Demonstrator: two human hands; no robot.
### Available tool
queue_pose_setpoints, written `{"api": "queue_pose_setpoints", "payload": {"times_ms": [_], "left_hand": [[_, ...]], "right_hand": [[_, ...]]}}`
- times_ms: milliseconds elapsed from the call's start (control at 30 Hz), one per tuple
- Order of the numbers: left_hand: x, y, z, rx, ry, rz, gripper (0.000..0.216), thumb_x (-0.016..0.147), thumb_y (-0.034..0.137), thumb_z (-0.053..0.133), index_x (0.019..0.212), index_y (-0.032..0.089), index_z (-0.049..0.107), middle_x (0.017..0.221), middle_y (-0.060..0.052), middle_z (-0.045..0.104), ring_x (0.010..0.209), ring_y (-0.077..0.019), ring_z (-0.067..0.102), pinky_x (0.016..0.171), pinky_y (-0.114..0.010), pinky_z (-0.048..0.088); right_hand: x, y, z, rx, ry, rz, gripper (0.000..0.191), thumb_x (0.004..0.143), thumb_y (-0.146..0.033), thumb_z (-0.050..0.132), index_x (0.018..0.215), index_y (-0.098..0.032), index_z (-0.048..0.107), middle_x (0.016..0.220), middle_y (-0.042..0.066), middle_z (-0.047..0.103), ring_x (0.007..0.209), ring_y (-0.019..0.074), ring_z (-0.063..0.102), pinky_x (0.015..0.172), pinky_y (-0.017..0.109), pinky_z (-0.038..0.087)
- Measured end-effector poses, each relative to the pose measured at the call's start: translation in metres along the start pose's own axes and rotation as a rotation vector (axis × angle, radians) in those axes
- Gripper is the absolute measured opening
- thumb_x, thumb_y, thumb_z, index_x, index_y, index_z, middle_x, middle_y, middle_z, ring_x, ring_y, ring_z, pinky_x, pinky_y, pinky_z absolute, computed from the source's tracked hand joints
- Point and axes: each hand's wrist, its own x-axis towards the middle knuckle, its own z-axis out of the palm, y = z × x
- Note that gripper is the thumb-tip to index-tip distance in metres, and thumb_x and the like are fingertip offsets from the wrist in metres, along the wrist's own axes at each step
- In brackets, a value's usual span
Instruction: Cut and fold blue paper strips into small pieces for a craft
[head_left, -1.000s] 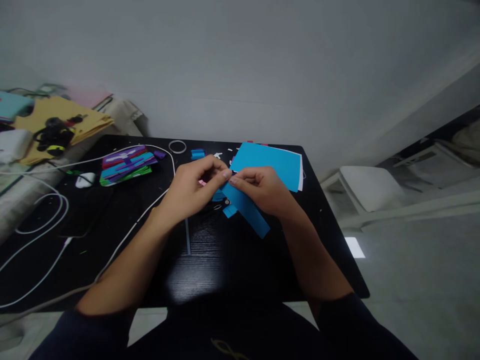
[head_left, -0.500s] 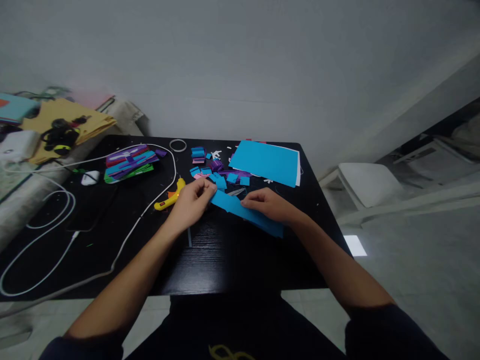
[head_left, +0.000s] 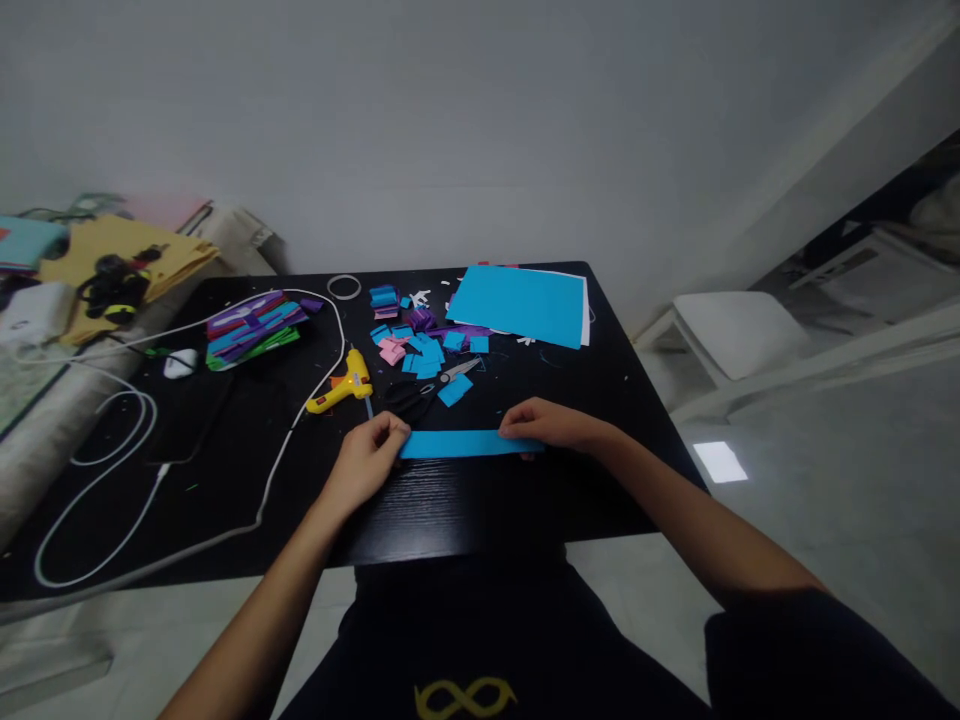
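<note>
The left hand (head_left: 367,462) is pinching the left end of a long blue paper strip (head_left: 465,443), its fingers (head_left: 391,432) curled together on the paper. The right hand (head_left: 547,425) is gripping the strip's right end, fingers closed down over it. The strip is lying flat and level between the two hands, near the front edge of the black wooden desk (head_left: 450,510). Just behind it, black-handled metal scissors (head_left: 427,392) are lying beside a yellow glue gun (head_left: 341,385). Further back, a scatter of small blue, pink and purple paper squares (head_left: 420,345) is sitting next to a large blue paper sheet (head_left: 517,305). A stack of multicoloured paper strips (head_left: 251,325) and a looping white cable (head_left: 300,440) are occupying the left side.
</note>
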Motion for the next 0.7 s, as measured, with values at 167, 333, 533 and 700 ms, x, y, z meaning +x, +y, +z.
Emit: {"api": "queue_pose_setpoints", "payload": {"times_ms": [167,333,533,700], "left_hand": [[-0.012,0.018,0.005,0.291,-0.004,0.51,0.029,0.096,0.036,0.06,0.121,0.023,0.066,0.13,-0.011,0.066,0.122,-0.0295,0.06,0.107,-0.049,0.046],[-0.013,0.015,0.03,0.375,-0.197,0.722,0.024,0.1,0.03,0.058,0.121,0.025,0.069,0.129,-0.01,0.068,0.122,-0.0274,0.063,0.108,-0.051,0.048],[-0.012,0.0,0.047,0.361,-0.151,0.707,0.024,0.102,0.024,0.052,0.116,0.022,0.072,0.122,-0.01,0.071,0.11,-0.0254,0.068,0.095,-0.045,0.056],[-0.013,0.001,0.047,0.371,-0.145,0.695,0.024,0.102,0.025,0.052,0.113,0.021,0.073,0.122,-0.01,0.072,0.109,-0.0255,0.068,0.094,-0.046,0.057]], "right_hand": [[0.002,0.007,0.002,-0.033,-0.007,0.006,0.027,0.088,-0.039,0.069,0.089,-0.012,0.071,0.071,-0.001,0.063,0.061,0.0119,0.062,0.063,0.025,0.048],[0.002,0.009,0.007,-0.293,0.122,-0.059,0.024,0.091,-0.036,0.065,0.093,-0.013,0.074,0.079,0.004,0.069,0.07,0.0162,0.065,0.066,0.028,0.049],[-0.002,0.016,0.024,-0.746,0.383,-0.21,0.016,0.093,-0.027,0.066,0.103,-0.015,0.072,0.104,0.012,0.072,0.095,0.0249,0.067,0.085,0.037,0.05],[-0.002,0.027,0.041,-0.998,0.483,-0.532,0.019,0.097,-0.014,0.056,0.109,-0.014,0.07,0.116,0.015,0.068,0.11,0.028,0.06,0.094,0.043,0.05]]}}
